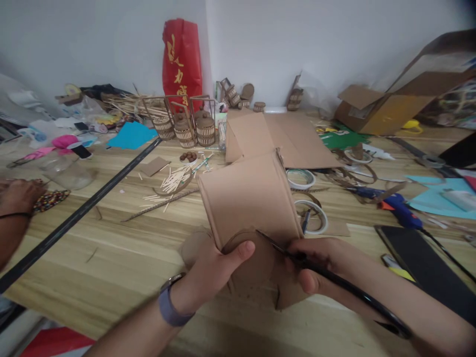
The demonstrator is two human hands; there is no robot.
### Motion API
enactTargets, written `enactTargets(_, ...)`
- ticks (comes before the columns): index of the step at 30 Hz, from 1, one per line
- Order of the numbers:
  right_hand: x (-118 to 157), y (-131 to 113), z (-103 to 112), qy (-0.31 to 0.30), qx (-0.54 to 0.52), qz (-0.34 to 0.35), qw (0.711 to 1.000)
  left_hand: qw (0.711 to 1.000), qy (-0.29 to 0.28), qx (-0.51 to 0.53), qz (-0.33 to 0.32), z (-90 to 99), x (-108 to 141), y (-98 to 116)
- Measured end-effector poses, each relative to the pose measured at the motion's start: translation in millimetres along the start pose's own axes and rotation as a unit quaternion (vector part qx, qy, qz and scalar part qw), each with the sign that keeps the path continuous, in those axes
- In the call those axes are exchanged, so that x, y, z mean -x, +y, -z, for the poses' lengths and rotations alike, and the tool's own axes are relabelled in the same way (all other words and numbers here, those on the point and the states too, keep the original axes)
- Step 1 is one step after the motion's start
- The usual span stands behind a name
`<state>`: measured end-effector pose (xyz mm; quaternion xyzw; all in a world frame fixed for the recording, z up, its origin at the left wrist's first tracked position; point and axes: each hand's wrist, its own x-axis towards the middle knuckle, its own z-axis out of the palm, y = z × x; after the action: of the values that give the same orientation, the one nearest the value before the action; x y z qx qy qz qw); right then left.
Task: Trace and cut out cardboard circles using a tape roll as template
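A bent piece of brown cardboard (249, 191) is held up over the table. My left hand (211, 270) grips its near edge, thumb lying on top and the other fingers hidden beneath. In my right hand (316, 260) are black-handled scissors (345, 285), their blade against the cardboard along a curved edge. This curve bounds a rounded part (253, 260) near my left thumb. How far the blades are apart I cannot tell. Partly behind my left hand, a round cardboard piece (192, 245) lies on the table.
Larger cardboard sheets (297, 141) lie behind. Small stick-sided baskets (185, 130) stand near a red bag (181, 59). Loose sticks (174, 179), tape rolls (302, 178) and a blue glue gun (399, 208) lie about. Another person's hand (20, 196) is at the left by beads (51, 200).
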<state>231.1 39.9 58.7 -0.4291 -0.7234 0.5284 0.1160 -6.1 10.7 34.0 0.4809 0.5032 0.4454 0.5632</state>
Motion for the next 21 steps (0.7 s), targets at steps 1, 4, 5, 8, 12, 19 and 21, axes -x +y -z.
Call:
enactTargets(1, -1, -1, 1, 0.000, 0.001, 0.002, 1.000, 1.000, -0.003, 0.006, 0.000, -0.4, 0, 0)
enactTargets(4, -5, -2, 1, 0.001, -0.009, 0.000, 1.000, 1.000, -0.008, 0.013, 0.000, -1.4, 1, -1)
enactTargets(5, -6, -2, 1, 0.001, -0.016, -0.002, 1.000, 1.000, -0.009, 0.011, 0.000, -1.6, 2, -2)
enactTargets(8, -11, -3, -1, -0.002, -0.031, -0.005, 0.999, 1.000, -0.007, -0.001, -0.001, -1.5, 2, -4)
enactTargets(12, -13, -5, 0, -0.008, -0.017, -0.014, 1.000, 1.000, -0.008, 0.003, -0.001, -0.7, 0, -6)
enactTargets(19, -12, -11, -2, 0.022, 0.043, -0.004, 0.999, 1.000, -0.022, 0.018, -0.001, -0.6, -1, -2)
enactTargets(21, -12, -8, -4, 0.032, 0.048, -0.005, 0.998, 1.000, -0.019, 0.018, -0.001, -0.3, -1, -2)
